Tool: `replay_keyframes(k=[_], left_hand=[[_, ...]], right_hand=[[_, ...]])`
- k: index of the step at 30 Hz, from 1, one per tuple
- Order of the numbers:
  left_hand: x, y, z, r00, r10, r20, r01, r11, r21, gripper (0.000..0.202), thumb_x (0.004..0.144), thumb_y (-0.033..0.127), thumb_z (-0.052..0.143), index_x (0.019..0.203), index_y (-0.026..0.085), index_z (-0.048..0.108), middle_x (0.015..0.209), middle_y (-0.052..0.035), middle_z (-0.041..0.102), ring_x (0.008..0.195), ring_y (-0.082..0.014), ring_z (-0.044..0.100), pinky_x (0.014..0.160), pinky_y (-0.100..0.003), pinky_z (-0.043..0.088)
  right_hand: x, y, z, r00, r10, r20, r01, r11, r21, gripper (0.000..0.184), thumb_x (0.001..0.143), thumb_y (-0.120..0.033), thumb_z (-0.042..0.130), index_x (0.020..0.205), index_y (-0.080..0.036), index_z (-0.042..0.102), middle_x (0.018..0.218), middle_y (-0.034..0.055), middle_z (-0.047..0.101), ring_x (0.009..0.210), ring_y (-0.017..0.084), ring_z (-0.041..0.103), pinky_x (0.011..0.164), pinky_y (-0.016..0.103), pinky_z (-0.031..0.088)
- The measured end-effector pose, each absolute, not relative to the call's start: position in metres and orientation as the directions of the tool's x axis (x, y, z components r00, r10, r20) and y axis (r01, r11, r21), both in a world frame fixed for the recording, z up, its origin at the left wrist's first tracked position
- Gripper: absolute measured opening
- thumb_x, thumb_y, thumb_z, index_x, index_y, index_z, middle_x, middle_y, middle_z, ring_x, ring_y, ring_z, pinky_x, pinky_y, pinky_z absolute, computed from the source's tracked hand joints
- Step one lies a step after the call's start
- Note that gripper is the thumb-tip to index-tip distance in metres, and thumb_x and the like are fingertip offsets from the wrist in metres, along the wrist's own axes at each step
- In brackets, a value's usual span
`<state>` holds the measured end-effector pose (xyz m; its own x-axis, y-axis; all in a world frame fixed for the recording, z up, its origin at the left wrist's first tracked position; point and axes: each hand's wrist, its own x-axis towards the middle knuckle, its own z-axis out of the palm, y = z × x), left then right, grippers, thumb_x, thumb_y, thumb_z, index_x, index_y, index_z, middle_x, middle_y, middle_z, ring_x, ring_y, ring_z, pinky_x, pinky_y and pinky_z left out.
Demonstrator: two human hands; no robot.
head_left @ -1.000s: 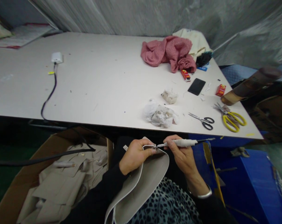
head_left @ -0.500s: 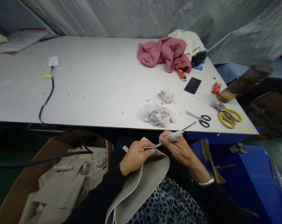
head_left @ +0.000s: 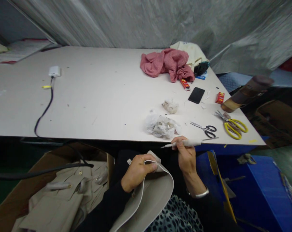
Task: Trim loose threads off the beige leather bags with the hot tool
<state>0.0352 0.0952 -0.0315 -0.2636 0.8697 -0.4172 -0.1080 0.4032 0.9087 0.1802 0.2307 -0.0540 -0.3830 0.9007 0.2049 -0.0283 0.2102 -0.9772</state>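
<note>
Left hand (head_left: 136, 170) pinched closed on the rim of the beige piece (head_left: 158, 193); right hand (head_left: 186, 156) closed round the wrapped tool (head_left: 191, 142). Piece sits 5 o'clock of left, 8 o'clock of right, long axis roughly 1–7, mouth gaping. Left nearer, touching; right apart. Tool axis about 9–3, tip at 9, off the rim, 1 o'clock from left thumb.

Single head-worn view, facing forward and down from above the wearer's lap; near range at the hands (head_left: 137, 170), with the worktop (head_left: 100, 100) beyond and grey sheeting (head_left: 126, 24) farthest.
</note>
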Motion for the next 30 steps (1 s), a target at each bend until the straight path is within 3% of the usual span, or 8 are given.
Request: replay_keyframes(k=[2, 4, 11, 24, 30], left_hand=[[0.034, 0.094, -0.033, -0.303, 0.851, -0.429, -0.175, 0.393, 0.903, 0.018, 0.075, 0.03, 0.074, 0.072, 0.013, 0.072, 0.065, -0.0007, 0.061, 0.064, -0.0139, 0.052, 0.065, -0.027, 0.038], [0.033, 0.092, -0.035, -0.351, 0.827, -0.439, -0.225, 0.381, 0.897, 0.021, 0.075, 0.033, 0.076, 0.075, 0.013, 0.072, 0.067, -0.002, 0.064, 0.065, -0.0143, 0.053, 0.066, -0.027, 0.04], [0.023, 0.088, -0.041, -0.452, 0.765, -0.458, -0.3, 0.354, 0.886, 0.029, 0.074, 0.039, 0.08, 0.078, 0.013, 0.07, 0.07, -0.0023, 0.066, 0.066, -0.0147, 0.056, 0.067, -0.026, 0.043], [0.017, 0.089, -0.04, -0.435, 0.753, -0.493, -0.419, 0.316, 0.851, 0.03, 0.067, 0.039, 0.086, 0.072, 0.012, 0.071, 0.065, -0.0017, 0.065, 0.062, -0.0129, 0.054, 0.063, -0.025, 0.041], [0.016, 0.087, -0.043, -0.448, 0.742, -0.499, -0.412, 0.324, 0.852, 0.032, 0.068, 0.04, 0.086, 0.074, 0.012, 0.072, 0.066, -0.0017, 0.065, 0.063, -0.0128, 0.055, 0.064, -0.025, 0.042]], right_hand=[[0.175, 0.239, -0.058, -0.223, 0.939, 0.261, 0.0, 0.268, -0.963, 0.029, 0.101, -0.044, 0.059, 0.092, -0.018, 0.069, 0.081, 0.0018, 0.065, 0.071, 0.016, 0.063, 0.07, 0.031, 0.052], [0.17, 0.246, -0.061, -0.181, 0.933, 0.312, 0.027, 0.322, -0.946, 0.025, 0.1, -0.041, 0.062, 0.098, -0.018, 0.07, 0.091, 0.0041, 0.069, 0.079, 0.018, 0.068, 0.078, 0.034, 0.055], [0.162, 0.256, -0.07, -0.238, 0.87, 0.432, 0.09, 0.462, -0.882, 0.021, 0.1, -0.036, 0.063, 0.099, -0.017, 0.072, 0.095, 0.007, 0.073, 0.091, 0.02, 0.069, 0.088, 0.038, 0.056], [0.159, 0.259, -0.068, -0.238, 0.82, 0.521, 0.126, 0.558, -0.82, 0.016, 0.099, -0.031, 0.064, 0.099, -0.018, 0.073, 0.095, 0.0071, 0.074, 0.091, 0.021, 0.07, 0.088, 0.039, 0.056], [0.157, 0.26, -0.07, -0.277, 0.821, 0.499, 0.128, 0.546, -0.828, 0.019, 0.1, -0.033, 0.062, 0.099, -0.017, 0.073, 0.096, 0.0086, 0.074, 0.093, 0.022, 0.071, 0.089, 0.039, 0.057]])
